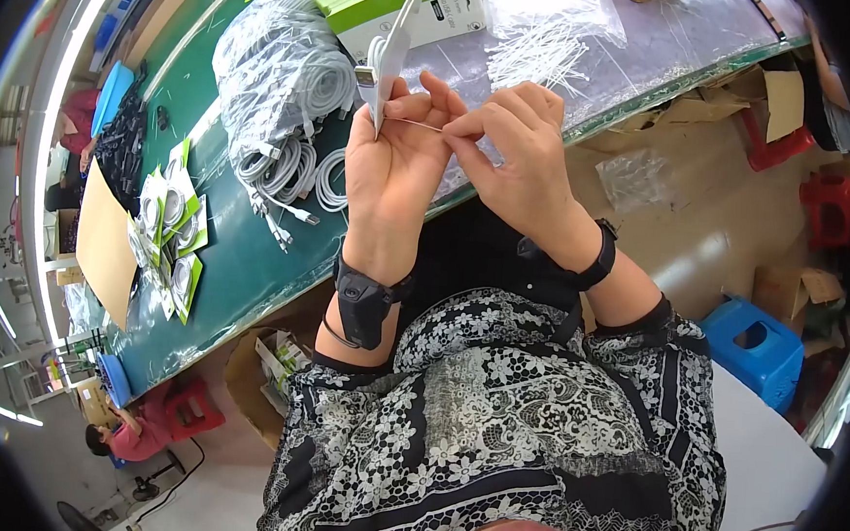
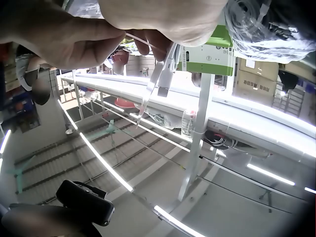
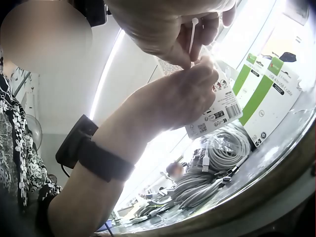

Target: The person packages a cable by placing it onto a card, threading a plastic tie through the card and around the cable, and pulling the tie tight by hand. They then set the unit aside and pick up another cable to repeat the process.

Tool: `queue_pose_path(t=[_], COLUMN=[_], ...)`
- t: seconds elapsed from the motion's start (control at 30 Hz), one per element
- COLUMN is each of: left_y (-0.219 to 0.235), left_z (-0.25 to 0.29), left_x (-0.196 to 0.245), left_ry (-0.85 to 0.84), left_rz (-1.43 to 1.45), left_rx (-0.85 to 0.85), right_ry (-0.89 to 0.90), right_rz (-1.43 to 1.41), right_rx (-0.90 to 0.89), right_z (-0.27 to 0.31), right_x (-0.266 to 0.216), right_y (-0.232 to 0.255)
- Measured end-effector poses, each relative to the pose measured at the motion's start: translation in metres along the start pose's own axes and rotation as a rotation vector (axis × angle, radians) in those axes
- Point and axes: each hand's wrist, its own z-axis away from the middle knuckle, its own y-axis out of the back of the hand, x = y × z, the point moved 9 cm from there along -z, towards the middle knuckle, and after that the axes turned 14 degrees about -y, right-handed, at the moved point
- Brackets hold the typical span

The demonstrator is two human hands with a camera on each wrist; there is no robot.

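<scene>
The left hand [image 1: 392,171] holds a white printed card [image 1: 393,59] on edge, a grey cable with a USB plug [image 1: 364,76] against it. Thumb and forefinger of the right hand [image 1: 520,145] pinch a thin white tie [image 1: 416,123] that runs to the card. In the right wrist view the card's printed back [image 3: 217,111] shows behind the left hand [image 3: 173,96], and the tie's head [image 3: 195,21] stands up by the right fingers. In the left wrist view the plug [image 2: 164,86] hangs under the left hand [image 2: 163,19].
Bagged grey cables [image 1: 282,62] lie on the green table [image 1: 239,283], with a green-white box [image 1: 440,13] behind. Loose white ties [image 1: 540,58] lie right of it. Packed cards [image 1: 169,230] are at the left, a blue stool [image 1: 756,349] at the right.
</scene>
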Motion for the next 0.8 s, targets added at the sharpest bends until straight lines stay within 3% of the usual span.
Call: queue_pose_path(t=[0.8], left_y=[0.0049], left_z=[0.0028], left_x=[0.0040], left_ry=[-0.029], left_rz=[-0.042], left_rx=[0.020], right_ry=[-0.017], right_rz=[-0.010], right_rx=[-0.034], right_z=[0.0031], right_x=[0.0022], right_y=[-0.0069])
